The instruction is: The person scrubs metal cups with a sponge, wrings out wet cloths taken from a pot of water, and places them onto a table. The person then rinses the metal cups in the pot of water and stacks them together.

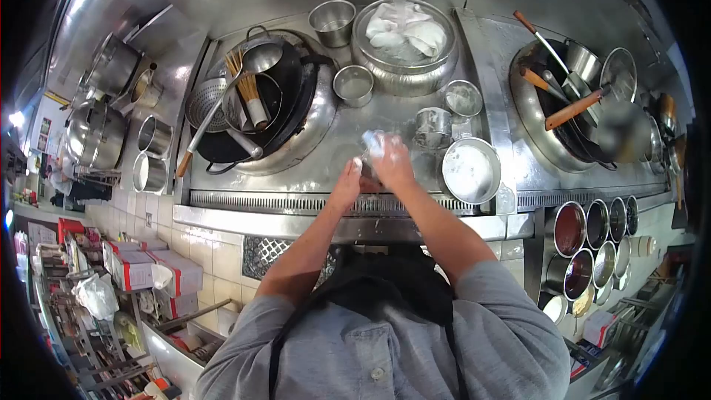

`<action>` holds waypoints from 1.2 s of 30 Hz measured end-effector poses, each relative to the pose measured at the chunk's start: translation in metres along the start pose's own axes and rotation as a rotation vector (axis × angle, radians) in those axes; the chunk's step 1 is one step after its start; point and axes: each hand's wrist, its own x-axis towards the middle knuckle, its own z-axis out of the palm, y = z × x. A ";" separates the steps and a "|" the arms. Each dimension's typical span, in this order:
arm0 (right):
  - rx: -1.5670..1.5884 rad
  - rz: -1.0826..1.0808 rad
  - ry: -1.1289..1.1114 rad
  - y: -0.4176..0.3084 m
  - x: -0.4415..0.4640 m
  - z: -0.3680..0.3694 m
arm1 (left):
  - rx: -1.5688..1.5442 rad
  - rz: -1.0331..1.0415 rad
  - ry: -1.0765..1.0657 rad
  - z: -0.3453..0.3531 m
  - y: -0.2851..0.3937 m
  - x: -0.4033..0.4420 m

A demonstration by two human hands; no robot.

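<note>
My left hand (348,184) is closed low over the steel counter, with white suds on its fingers. What it grips is mostly hidden between the hands; a small dull, metallic patch shows there. Just above and to the right, my right hand (392,161) is closed on a soapy white-and-blue cloth or sponge (375,141), smeared by motion. Close by on the right stand a metal cup (433,129), a small sudsy bowl (464,98) and a wider round pan (472,170) with white foam inside. A round metal container (353,86) sits farther back.
Water runs onto a white cloth (406,28) in a large metal basin (406,78). A steel pot (332,23) stands beside it. Woks hold a ladle (262,56), a bamboo brush (250,96) and strainers on the left, wooden-handled tools (573,110) on the right.
</note>
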 end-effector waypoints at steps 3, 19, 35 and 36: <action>-0.094 0.035 0.075 0.013 0.014 0.016 | 0.260 0.046 -0.033 -0.014 -0.013 0.017; 0.506 0.237 0.391 -0.022 -0.029 -0.012 | -0.058 -0.052 -0.061 0.007 -0.019 0.000; 1.425 0.936 0.113 0.044 -0.028 0.082 | -0.490 -0.144 -0.054 0.022 0.003 0.011; 1.629 1.048 0.058 0.040 -0.028 0.056 | -0.482 -0.086 -0.070 0.025 0.006 0.014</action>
